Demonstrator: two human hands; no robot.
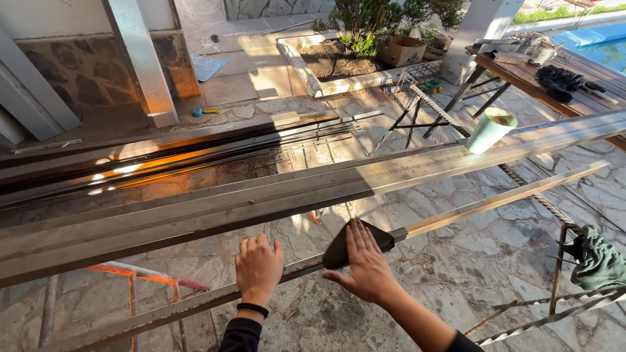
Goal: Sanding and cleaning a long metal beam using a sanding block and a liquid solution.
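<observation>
A long thin metal bar (pixel 495 199) runs slantwise from lower left to upper right on a stand. My left hand (pixel 258 267) rests on top of it with fingers curled over the bar. My right hand (pixel 366 264) lies flat, fingers spread, pressing a dark sanding pad (pixel 336 251) onto the same bar just to the right. Behind it lies a wider, longer metal profile (pixel 195 212), parallel to the bar.
A pale green cup (pixel 490 130) stands on the wide profile at right. More dark metal profiles (pixel 163 153) lie beyond. A wooden table (pixel 521 75) with tools and a dark cloth is at back right. A green rag (pixel 596 261) hangs on rebar trestles.
</observation>
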